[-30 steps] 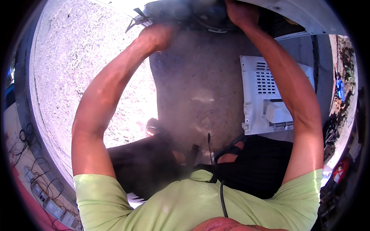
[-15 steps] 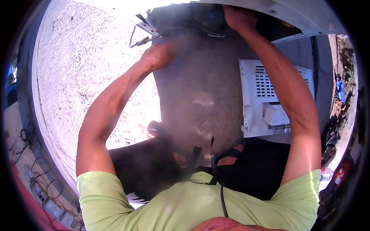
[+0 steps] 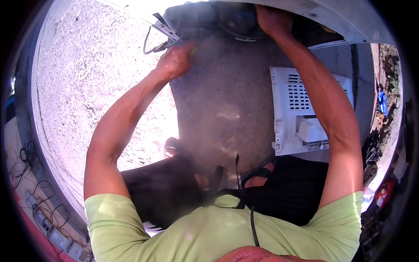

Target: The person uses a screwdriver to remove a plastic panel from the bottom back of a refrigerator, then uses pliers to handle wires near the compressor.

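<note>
A white appliance casing [image 3: 349, 24] stands at the far edge, its low opening showing dark insides. Within that opening sits a dark rounded part [image 3: 238, 19], and my right hand [image 3: 274, 21] reaches in beside it; the fingers are hidden there. My left hand [image 3: 176, 59] is closed near the opening's left corner. A small yellow-green bit shows at its fingers, too little to name. Close to that hand, a grey cable [image 3: 147, 46] loops out by a metal edge strip [image 3: 165, 27]. Haze blurs the area between the hands.
A white vented panel [image 3: 283, 131] lies on the floor to the right, partly beneath my right forearm. Bright rough ground [image 3: 87, 87] spreads to the left of the dark floor [image 3: 227, 87]. Power strips with tangled cords [image 3: 54, 236] lie at the far left, and a blue item [image 3: 382, 102] at the far right.
The yellow-green bit at my left fingers has come into sight as the haze there thinned. My right hand stays inside the opening, and the view has shifted slightly.
</note>
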A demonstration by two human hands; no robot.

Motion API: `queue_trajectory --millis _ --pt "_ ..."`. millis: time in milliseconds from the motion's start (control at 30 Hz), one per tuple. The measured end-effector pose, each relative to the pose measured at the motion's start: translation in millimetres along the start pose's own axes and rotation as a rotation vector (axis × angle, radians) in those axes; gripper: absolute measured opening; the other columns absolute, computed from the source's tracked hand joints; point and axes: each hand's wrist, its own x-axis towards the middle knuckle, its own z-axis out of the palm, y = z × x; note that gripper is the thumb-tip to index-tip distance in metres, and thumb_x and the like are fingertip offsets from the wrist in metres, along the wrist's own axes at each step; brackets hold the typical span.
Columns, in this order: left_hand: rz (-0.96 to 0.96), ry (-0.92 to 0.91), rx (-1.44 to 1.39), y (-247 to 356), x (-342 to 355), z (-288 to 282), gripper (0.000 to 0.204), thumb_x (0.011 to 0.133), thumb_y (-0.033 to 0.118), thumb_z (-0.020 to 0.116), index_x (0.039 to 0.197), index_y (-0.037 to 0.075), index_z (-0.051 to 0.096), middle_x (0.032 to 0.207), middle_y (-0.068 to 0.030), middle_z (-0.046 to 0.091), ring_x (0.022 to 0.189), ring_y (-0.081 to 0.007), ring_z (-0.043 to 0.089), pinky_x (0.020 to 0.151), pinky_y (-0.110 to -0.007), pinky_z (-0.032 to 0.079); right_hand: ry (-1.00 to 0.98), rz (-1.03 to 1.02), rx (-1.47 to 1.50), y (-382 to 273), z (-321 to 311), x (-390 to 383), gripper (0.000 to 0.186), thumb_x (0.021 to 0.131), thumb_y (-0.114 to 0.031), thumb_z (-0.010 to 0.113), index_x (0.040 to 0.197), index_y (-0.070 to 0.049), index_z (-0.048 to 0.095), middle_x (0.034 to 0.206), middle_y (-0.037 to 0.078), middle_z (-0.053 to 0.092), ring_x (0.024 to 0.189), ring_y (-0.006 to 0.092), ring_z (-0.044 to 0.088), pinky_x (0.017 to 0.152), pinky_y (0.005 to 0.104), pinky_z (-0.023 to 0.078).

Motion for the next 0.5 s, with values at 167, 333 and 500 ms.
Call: queue_trajectory --millis 167,333,500 --pt "0.0 -0.022 0.031 -4.3 -0.4 -0.3 0.053 0.095 0.024 0.06 0.146 0.023 0.045 0.129 -0.0184 0.064 0.118 -0.0407 0.062 0.099 -0.048 0.051 0.037 -0.032 -0.065 12.7 12.3 0.2 0.054 0.101 -0.048 0.044 0.135 -0.008 0.056 0.14 0.02 0.055 0.129 0.0401 0.05 0.109 0.0497 0.038" --pt "0.076 0.034 0.043 -20.4 10.5 10.7 0.051 0.095 0.022 0.059 0.144 0.023 0.049 0.133 -0.0178 0.062 0.121 -0.0383 0.06 0.1 -0.046 0.05 0.073 -0.026 -0.039 17.3 15.6 1.1 0.057 0.1 -0.051 0.043 0.134 -0.008 0.057 0.139 0.021 0.055 0.129 0.0402 0.05 0.109 0.0502 0.038" --pt "0.242 0.112 0.015 -62.5 20.4 19.2 0.047 0.091 0.016 0.059 0.138 0.021 0.055 0.122 -0.0188 0.066 0.113 -0.0373 0.064 0.092 -0.046 0.052 0.111 -0.021 -0.025 6.8 9.5 3.4 0.06 0.098 -0.054 0.045 0.134 -0.008 0.058 0.137 0.021 0.057 0.128 0.0408 0.051 0.107 0.0505 0.039"
